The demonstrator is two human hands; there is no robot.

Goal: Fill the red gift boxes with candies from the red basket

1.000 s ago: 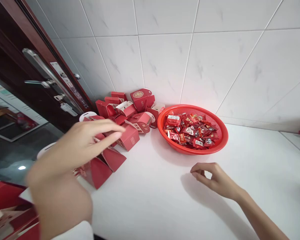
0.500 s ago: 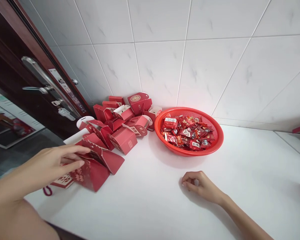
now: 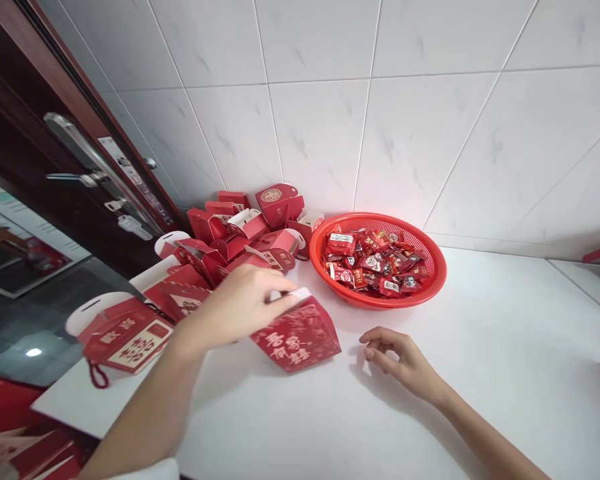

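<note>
My left hand [image 3: 240,300] pinches the top of a red paper gift box [image 3: 300,340] with pale printed characters. This box is tilted a little above the white table, and my fingers cover part of its upper edge. To its right, my right hand [image 3: 393,360] rests near the tabletop with loosely curled fingers and nothing in them. Behind both hands stands a red plastic basket [image 3: 380,305] holding many small red-wrapped candies [image 3: 373,263]. Left of my left hand sits another red box [image 3: 130,337] with a cord loop.
Several red gift boxes [image 3: 275,200] crowd the table's back left corner against the tiled wall [image 3: 320,133]. A dark door with a metal handle [image 3: 97,177] stands at left. More red boxes [image 3: 35,453] lie below the table's left edge.
My left hand has carried a red gift box rightward from the pile at left to the middle of the table. My right hand has stayed nearly still, its fingers slightly looser.
</note>
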